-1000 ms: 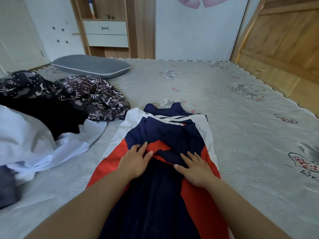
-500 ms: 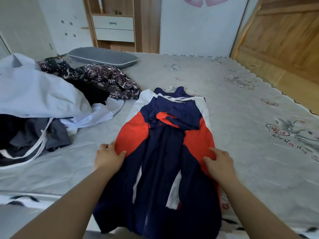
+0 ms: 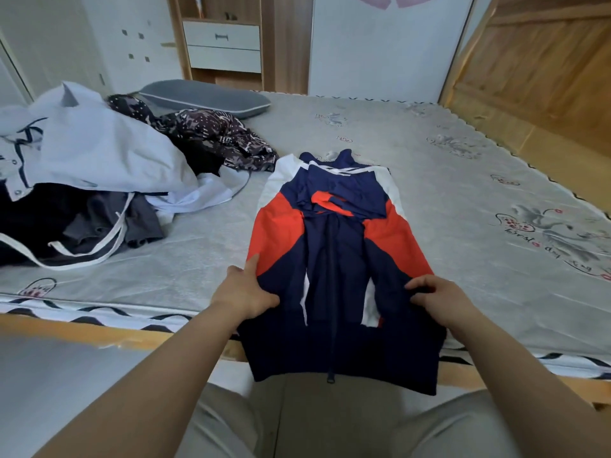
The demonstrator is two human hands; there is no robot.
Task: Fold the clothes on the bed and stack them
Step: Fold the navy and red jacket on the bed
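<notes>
While your left hand (image 3: pixel 246 292) and right hand (image 3: pixel 441 300) each pinched a side of the jacket (image 3: pixel 334 246), whose hem overhung the bed (image 3: pixel 463 180) edge, you needed to lift evenly, folding hem toward collar.

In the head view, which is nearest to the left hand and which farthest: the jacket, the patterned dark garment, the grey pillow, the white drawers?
From the left hand:
1. Navy, red and white jacket, gripped at its left edge by this hand.
2. Patterned dark garment, crumpled on the bed, up and left.
3. Grey pillow, at the bed's far edge.
4. White drawers, in the wooden unit behind the bed.
</notes>
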